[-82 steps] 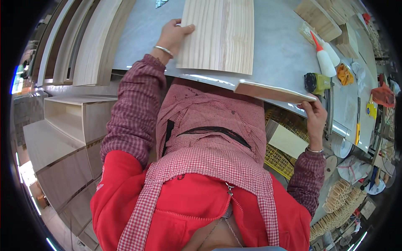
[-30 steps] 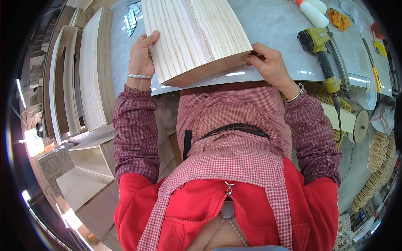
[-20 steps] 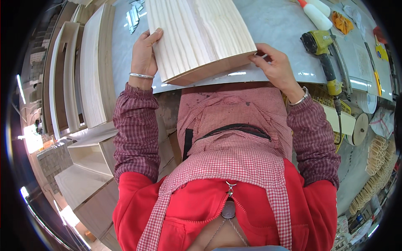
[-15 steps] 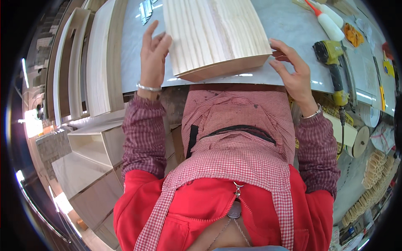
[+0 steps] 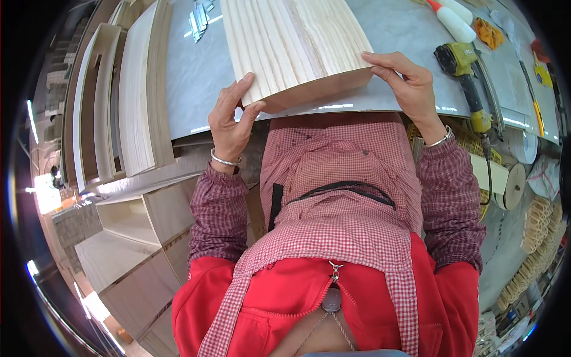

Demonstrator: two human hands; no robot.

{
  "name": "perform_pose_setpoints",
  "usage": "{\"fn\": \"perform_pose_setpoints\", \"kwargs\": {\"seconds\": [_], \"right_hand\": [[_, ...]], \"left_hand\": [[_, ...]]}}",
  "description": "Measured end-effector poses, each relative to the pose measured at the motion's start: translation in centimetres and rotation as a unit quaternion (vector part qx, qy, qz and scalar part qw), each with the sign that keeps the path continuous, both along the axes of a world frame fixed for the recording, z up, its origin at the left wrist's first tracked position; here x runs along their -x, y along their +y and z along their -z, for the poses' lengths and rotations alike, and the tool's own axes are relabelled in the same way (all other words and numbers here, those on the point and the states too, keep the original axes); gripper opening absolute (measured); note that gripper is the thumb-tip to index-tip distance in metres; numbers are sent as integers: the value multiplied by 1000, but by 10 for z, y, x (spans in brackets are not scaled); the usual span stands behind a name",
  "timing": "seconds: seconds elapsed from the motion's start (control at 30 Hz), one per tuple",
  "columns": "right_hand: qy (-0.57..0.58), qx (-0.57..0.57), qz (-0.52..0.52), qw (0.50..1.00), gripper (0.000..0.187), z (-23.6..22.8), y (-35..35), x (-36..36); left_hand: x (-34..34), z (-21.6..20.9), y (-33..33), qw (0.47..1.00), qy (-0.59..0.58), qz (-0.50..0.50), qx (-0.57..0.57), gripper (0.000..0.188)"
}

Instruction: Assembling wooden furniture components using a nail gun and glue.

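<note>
On the table in front of me lies a pale wooden box (image 5: pixel 297 44) with a striped grain on top and a darker near side. My left hand (image 5: pixel 233 116) grips its near left corner, thumb below and fingers against the side. At the near right corner, my right hand (image 5: pixel 404 83) pinches the edge between thumb and fingers. The box's far end runs out of view.
Several wooden box parts (image 5: pixel 140 89) stand at the left, with more wooden boxes (image 5: pixel 128 238) below. Thin metal strips (image 5: pixel 199 21) lie behind the left hand. Rightward are a yellow-black power tool (image 5: pixel 467 77), a white glue bottle (image 5: pixel 455 27) and an orange cloth (image 5: pixel 489 33).
Both hands have closed onto the box's near corners. My left hand came down and toward me, and the right moved slightly left. The box sits a little farther left.
</note>
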State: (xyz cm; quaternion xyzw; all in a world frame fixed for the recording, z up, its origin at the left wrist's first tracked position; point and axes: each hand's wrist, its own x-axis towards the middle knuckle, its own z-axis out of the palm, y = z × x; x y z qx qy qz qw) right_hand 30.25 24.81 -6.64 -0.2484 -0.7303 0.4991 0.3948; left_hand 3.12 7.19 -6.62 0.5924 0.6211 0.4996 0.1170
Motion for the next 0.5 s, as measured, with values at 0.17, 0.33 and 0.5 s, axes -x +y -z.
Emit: {"fn": "perform_pose_setpoints", "kwargs": {"seconds": [0.17,0.33,0.5], "right_hand": [[19,28,8,999,24,5,1,-2],[-3,14,57,998,23,3,-7,-4],[56,59,168,982,20,11,-29,3]], "left_hand": [[-6,3,0,997,-78,2,9,48],[-12,3,3,995,-93,-8,25,45],[-11,-2,1,996,-86,-7,22,43]]}}
